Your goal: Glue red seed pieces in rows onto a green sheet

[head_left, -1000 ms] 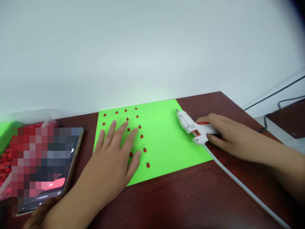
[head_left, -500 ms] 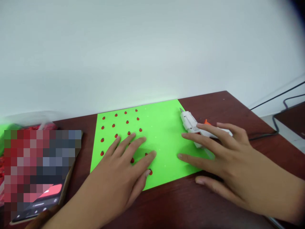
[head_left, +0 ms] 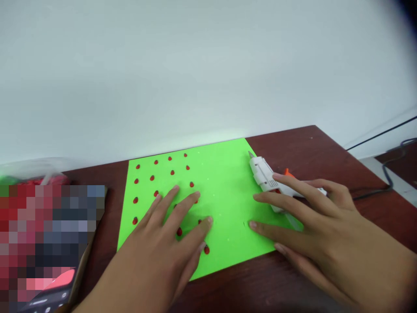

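A sheet of bright green paper [head_left: 221, 182] lies on the table, with rows of small red ladybug-shaped pieces [head_left: 172, 172] stuck on its left half. My left hand [head_left: 166, 230] rests flat on the paper with its fingers spread, covering some of the red pieces. My right hand [head_left: 312, 226] lies spread at the paper's right side. Its fingers cross a white hot glue gun [head_left: 263, 174] with an orange trigger, which lies on its side. That hand rests on the gun without gripping it, hiding most of the handle.
A pixelated patch covers a phone [head_left: 52, 243] at the lower left, beside a plastic bag of red pieces [head_left: 32, 179]. The dark red wooden table [head_left: 286, 152] meets a white wall behind. A black cable [head_left: 384, 174] runs at the right.
My right hand has moved from around the glue gun's handle onto the gun's top and the paper, fingers spread. My left hand has shifted right, uncovering more red pieces. The view has shifted slightly.
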The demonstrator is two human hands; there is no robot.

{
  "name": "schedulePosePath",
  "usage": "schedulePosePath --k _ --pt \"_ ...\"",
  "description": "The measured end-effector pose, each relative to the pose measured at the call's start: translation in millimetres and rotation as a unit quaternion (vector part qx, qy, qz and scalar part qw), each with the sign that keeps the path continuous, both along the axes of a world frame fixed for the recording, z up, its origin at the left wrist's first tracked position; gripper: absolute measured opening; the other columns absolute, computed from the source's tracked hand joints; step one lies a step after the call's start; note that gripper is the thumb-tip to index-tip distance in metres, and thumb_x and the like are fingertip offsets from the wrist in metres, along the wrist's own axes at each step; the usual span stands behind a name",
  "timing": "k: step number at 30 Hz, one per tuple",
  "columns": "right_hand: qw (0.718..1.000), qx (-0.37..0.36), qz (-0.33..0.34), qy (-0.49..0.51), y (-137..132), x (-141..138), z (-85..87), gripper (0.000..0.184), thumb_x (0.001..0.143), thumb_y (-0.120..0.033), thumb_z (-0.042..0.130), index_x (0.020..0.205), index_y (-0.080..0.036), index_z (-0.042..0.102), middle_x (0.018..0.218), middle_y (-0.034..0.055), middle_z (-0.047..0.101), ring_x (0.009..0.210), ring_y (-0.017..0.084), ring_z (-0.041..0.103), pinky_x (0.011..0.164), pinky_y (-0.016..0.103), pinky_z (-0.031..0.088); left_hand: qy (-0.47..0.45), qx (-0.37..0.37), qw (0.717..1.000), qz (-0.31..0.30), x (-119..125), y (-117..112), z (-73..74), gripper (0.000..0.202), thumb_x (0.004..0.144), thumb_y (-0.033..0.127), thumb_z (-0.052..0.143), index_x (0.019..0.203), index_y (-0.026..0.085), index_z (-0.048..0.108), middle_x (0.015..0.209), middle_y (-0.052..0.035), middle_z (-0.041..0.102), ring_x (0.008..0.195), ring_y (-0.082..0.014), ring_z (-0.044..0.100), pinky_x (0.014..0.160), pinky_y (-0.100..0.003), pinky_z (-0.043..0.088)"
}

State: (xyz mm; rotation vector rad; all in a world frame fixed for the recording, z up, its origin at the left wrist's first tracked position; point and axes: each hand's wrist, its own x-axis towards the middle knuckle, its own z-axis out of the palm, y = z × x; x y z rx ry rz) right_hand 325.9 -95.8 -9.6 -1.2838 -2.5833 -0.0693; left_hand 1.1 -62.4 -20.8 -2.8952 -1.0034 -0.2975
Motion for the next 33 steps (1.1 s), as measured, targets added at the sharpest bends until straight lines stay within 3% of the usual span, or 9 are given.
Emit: schedulePosePath --k 6,9,17,23,33 --pt "0.999 -0.020 0.018 0.035 1.4 -5.3 -1.7 0.034 0.098 -0.045 0.071 0.132 -0.041 0.074 0.147 -0.0042 0.071 0.150 0.039 0.046 0.117 0.059 0.026 0.007 0.018 1.000 -0.004 1.9 0.3 0.6 0.042 0.103 0.030 0.052 0.143 0.027 0.068 0.152 -0.0163 0.064 0.143 -0.0458 0.058 0.101 -0.073 0.060" --pt "0.999 -0.009 0.037 0.019 2.2 -12.9 -2.3 0.036 0.101 -0.052 0.067 0.133 -0.036 0.075 0.145 -0.0058 0.074 0.148 0.038 0.048 0.120 0.058 0.022 0.021 0.026 0.999 0.011 3.2 -0.3 -1.2 0.047 0.106 0.038 0.051 0.150 0.029 0.062 0.157 -0.0143 0.061 0.145 -0.0462 0.056 0.103 -0.072 0.059" --pt "1.000 0.000 0.022 -0.002 -3.4 -19.3 -8.3 0.036 0.105 -0.057 0.059 0.128 -0.036 0.077 0.139 -0.0080 0.077 0.142 0.034 0.055 0.115 0.056 0.026 0.011 0.019 0.998 0.056 5.2 -1.2 -0.4 0.047 0.110 0.052 0.040 0.145 0.038 0.068 0.162 -0.0043 0.058 0.148 -0.0467 0.052 0.106 -0.071 0.058" --pt "1.000 0.007 0.003 0.008 -6.1 -23.0 -11.8 0.034 0.106 -0.054 0.058 0.129 -0.037 0.076 0.136 -0.0123 0.078 0.134 0.032 0.060 0.115 0.056 0.028 0.017 0.034 0.997 0.061 6.2 -1.1 0.7 0.046 0.110 0.054 0.039 0.141 0.040 0.071 0.161 -0.0043 0.058 0.147 -0.0501 0.052 0.103 -0.076 0.057" --pt "1.000 0.018 0.007 0.012 -6.1 -22.7 -11.4 0.030 0.106 -0.046 0.058 0.127 -0.036 0.077 0.133 -0.0119 0.079 0.126 0.032 0.062 0.115 0.058 0.028 0.004 0.024 0.997 0.068 3.9 -3.4 -3.8 0.045 0.110 0.054 0.041 0.143 0.041 0.069 0.165 -0.0041 0.054 0.151 -0.0524 0.045 0.110 -0.082 0.046"
